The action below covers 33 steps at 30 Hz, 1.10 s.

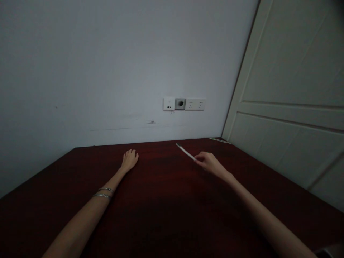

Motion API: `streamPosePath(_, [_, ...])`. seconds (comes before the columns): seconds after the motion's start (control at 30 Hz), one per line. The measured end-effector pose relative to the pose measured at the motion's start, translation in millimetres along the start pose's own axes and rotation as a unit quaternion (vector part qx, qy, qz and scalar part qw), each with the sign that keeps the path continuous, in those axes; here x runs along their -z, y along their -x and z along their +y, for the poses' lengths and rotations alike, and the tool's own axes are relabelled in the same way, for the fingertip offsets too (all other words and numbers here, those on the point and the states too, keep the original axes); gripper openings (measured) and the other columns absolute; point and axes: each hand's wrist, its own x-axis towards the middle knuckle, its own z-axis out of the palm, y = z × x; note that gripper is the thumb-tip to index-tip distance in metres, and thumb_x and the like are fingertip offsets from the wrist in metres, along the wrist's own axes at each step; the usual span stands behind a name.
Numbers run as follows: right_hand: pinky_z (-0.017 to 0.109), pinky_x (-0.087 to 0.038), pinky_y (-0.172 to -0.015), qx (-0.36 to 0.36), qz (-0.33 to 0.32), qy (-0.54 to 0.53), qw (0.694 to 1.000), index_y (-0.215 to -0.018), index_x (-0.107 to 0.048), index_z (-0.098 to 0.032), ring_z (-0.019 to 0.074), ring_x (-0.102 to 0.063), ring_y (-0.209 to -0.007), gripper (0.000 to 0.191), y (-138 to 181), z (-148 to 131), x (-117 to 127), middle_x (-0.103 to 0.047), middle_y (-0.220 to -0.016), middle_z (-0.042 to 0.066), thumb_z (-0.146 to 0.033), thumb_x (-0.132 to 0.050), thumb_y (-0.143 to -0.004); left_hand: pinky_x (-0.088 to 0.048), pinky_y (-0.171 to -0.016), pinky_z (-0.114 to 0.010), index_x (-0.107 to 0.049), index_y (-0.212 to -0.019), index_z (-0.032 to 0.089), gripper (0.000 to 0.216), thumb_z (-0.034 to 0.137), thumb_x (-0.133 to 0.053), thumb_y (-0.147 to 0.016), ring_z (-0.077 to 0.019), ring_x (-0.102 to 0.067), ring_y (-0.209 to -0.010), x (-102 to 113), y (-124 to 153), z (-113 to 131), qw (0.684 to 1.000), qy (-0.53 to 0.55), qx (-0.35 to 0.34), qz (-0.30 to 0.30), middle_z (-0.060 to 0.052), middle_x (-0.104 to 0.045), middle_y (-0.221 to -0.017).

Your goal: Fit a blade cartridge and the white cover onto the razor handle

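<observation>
My right hand (208,162) is closed, pinching one end of a slim, slightly curved white stick with a dark tip (187,153). It looks like a toothbrush, but its kind is too small to make out for certain. The dark tip points away to the upper left, above or near the far part of the table. My left hand (130,159) lies palm down on the dark red tabletop (158,190), holding nothing, its fingers stretched out and a little apart. Two silver bracelets (103,192) circle the left wrist.
A pale wall (113,71) rises behind the table's far edge, with a row of sockets and switches (195,104) on it. A thin light strip (220,141) lies at the far right corner. On the right stands a panelled, pale door or cabinet front (290,89).
</observation>
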Motion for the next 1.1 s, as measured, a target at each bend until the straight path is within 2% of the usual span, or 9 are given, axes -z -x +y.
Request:
streamPosePath(0.1, [0.023, -0.045, -0.066, -0.161, 0.024, 0.038, 0.986, -0.087, -0.072, -0.019, 0.0198, -0.064, -0.077, 0.026, 4.0, 40.1, 14.3, -0.071, -0.085, 0.006, -0.031, -0.052, -0.077, -0.038, -0.091, -0.039, -0.053, -0.107, 0.01, 0.037, 0.03, -0.03, -0.087, -0.0278, -0.049, -0.108, 0.2, 0.4, -0.6, 1.0, -0.003, -0.002, 0.004, -0.017, -0.052, -0.117])
streamPosePath(0.13, [0.024, -0.045, -0.066, -0.193, 0.032, 0.05, 0.979, -0.088, -0.072, -0.018, 0.0211, -0.065, -0.078, 0.027, 6.7, 52.5, 17.5, -0.071, -0.085, 0.007, -0.031, -0.052, -0.076, -0.038, -0.09, -0.039, -0.053, -0.107, 0.01, 0.037, 0.03, -0.03, -0.087, -0.0278, -0.049, -0.107, 0.5, 0.6, -0.6, 1.0, -0.003, -0.002, 0.005, -0.017, -0.052, -0.116])
streamPosePath(0.23, [0.026, -0.045, -0.064, -0.248, 0.04, 0.078, 0.965, -0.082, -0.073, -0.016, 0.0245, -0.065, -0.079, 0.026, 16.3, 82.0, 21.1, -0.071, -0.08, 0.011, -0.03, -0.053, -0.073, -0.04, -0.088, -0.038, -0.054, -0.105, 0.01, 0.036, 0.03, -0.03, -0.086, -0.0273, -0.05, -0.104, 1.4, 1.0, -0.6, 1.0, -0.004, -0.003, 0.005, -0.016, -0.054, -0.112])
streamPosePath(0.33, [0.027, -0.045, -0.062, -0.279, 0.029, 0.096, 0.955, -0.078, -0.073, -0.015, 0.0257, -0.065, -0.078, 0.023, 23.8, 99.3, 16.9, -0.071, -0.079, 0.013, -0.029, -0.055, -0.07, -0.041, -0.087, -0.038, -0.053, -0.106, 0.011, 0.034, 0.028, -0.031, -0.086, -0.0271, -0.051, -0.103, 1.9, 1.1, -0.8, 1.0, -0.005, -0.004, 0.009, -0.015, -0.055, -0.11])
streamPosePath(0.53, [0.022, -0.042, -0.058, -0.298, -0.01, 0.104, 0.949, -0.07, -0.071, -0.013, 0.0215, -0.066, -0.073, 0.016, 25.6, 112.7, 5.8, -0.07, -0.073, 0.013, -0.022, -0.058, -0.067, -0.042, -0.085, -0.036, -0.052, -0.106, 0.008, 0.034, 0.026, -0.032, -0.086, -0.0271, -0.052, -0.101, 2.6, 1.5, -0.1, 1.0, -0.006, -0.013, 0.024, -0.016, -0.055, -0.109])
streamPosePath(0.73, [0.021, -0.041, -0.057, -0.302, -0.027, 0.111, 0.947, -0.073, -0.069, -0.012, 0.021, -0.065, -0.076, 0.015, 22.6, 118.2, -1.0, -0.069, -0.078, 0.013, -0.02, -0.057, -0.07, -0.042, -0.086, -0.036, -0.051, -0.109, 0.007, 0.035, 0.026, -0.031, -0.087, -0.0265, -0.052, -0.102, 2.8, 1.4, 0.0, 0.999, 0.003, -0.015, 0.034, -0.016, -0.055, -0.111])
streamPosePath(0.97, [0.024, -0.041, -0.06, -0.29, -0.03, 0.133, 0.947, -0.079, -0.068, -0.011, 0.023, -0.065, -0.078, 0.015, 20.3, 127.6, -9.2, -0.068, -0.085, 0.015, -0.02, -0.058, -0.072, -0.042, -0.086, -0.036, -0.052, -0.109, 0.008, 0.036, 0.028, -0.03, -0.089, -0.0255, -0.053, -0.101, -0.7, -0.8, -1.8, 0.999, 0.022, -0.021, 0.045, -0.016, -0.057, -0.11])
streamPosePath(1.1, [0.024, -0.041, -0.06, -0.274, -0.022, 0.139, 0.951, -0.078, -0.068, -0.012, 0.021, -0.065, -0.074, 0.018, 23.1, 130.9, -13.2, -0.067, -0.081, 0.014, -0.024, -0.056, -0.075, -0.042, -0.087, -0.036, -0.052, -0.109, 0.008, 0.037, 0.028, -0.029, -0.089, -0.0248, -0.054, -0.1, -2.8, -1.9, -2.4, 0.998, 0.031, -0.024, 0.049, -0.015, -0.058, -0.107])
